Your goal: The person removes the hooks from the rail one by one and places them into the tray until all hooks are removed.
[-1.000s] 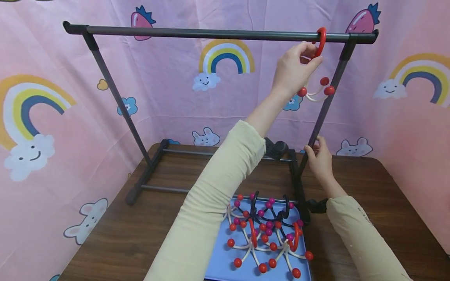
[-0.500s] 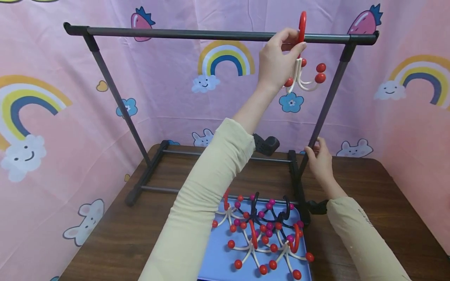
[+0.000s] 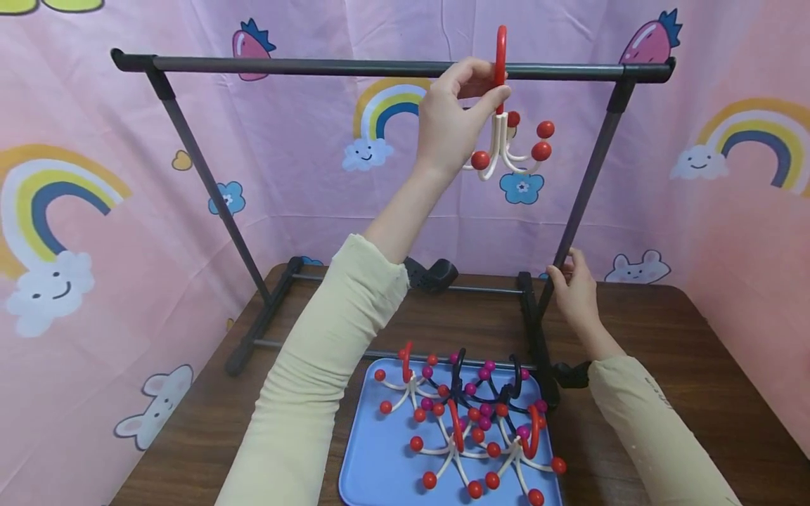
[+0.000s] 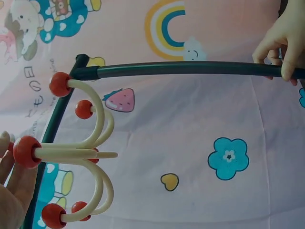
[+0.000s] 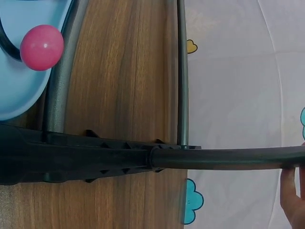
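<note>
My left hand (image 3: 451,116) pinches the red hook (image 3: 501,60) of a hanger at the top rail (image 3: 354,68). Below the hook, curved white prongs (image 3: 503,144) end in red balls; the left wrist view shows these prongs (image 4: 97,152) up close. The hook's top stands above the rail, but whether it loops over the rail I cannot tell. My right hand (image 3: 577,292) grips the rack's right post (image 3: 585,186) low down, thumb and fingers around it. In the right wrist view, only some fingers of that hand (image 5: 291,193) show at the post.
A blue tray (image 3: 373,450) at the rack's front foot holds several similar hangers, white-pronged ones (image 3: 454,450) with red hooks and black ones (image 3: 457,386) with pink balls. The black rack (image 3: 278,302) stands on a brown wooden table (image 3: 633,337). Patterned pink cloth (image 3: 304,140) hangs behind.
My left hand has moved left along the rail with the hanger, and the hook, earlier low over the rail, now stands higher. My right hand has stayed on the post.
</note>
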{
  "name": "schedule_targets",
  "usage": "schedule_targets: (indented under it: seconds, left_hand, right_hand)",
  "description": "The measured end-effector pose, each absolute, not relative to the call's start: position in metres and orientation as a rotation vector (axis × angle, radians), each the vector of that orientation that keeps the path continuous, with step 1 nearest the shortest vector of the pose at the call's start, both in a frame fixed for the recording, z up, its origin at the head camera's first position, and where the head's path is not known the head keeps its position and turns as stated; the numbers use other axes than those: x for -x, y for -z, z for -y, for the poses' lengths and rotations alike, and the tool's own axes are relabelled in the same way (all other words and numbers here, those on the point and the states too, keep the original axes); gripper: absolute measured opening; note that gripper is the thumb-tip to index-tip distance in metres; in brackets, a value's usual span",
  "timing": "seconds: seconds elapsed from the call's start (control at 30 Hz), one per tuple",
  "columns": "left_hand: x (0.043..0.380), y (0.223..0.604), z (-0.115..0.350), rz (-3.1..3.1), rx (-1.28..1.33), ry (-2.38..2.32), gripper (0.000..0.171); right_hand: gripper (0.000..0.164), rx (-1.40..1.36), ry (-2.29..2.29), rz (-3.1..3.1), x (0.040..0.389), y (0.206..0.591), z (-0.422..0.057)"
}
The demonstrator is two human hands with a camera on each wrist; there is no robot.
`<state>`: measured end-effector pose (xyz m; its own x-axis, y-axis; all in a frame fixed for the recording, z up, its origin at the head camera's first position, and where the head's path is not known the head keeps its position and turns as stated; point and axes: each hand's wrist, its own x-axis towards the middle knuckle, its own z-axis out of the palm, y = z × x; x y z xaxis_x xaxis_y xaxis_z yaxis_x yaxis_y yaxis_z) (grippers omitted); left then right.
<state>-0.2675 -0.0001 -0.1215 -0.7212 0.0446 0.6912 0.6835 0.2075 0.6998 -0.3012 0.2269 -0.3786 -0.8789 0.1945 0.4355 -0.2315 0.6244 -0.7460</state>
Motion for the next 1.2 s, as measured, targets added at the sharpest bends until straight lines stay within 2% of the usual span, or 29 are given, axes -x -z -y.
schedule_targets:
  seconds: [0.2,0.67,1.03,1.2]
  left_hand:
    - [0.248,0.132,0.017,1.967,0.709,1.556,0.017]
    - [0.223,0.185,0.043,1.912,0.898,1.529,0.018]
    - [0.198,0.208,0.061,2.002,0.911,1.438,0.016]
    - [0.197,0.224,0.071,1.994,0.923,1.45,0.016]
  right_hand:
    - [0.032,-0.019,-1.189,2.366,0.292,0.374,-0.222]
    - [0.032,-0.005,-1.205,2.371,0.287,0.373,-0.22]
    - [0.031,-0.013,-1.191,2.363,0.287,0.374,-0.221]
    - [0.03,-0.028,-1.181,2.341,0.288,0.374,-0.221]
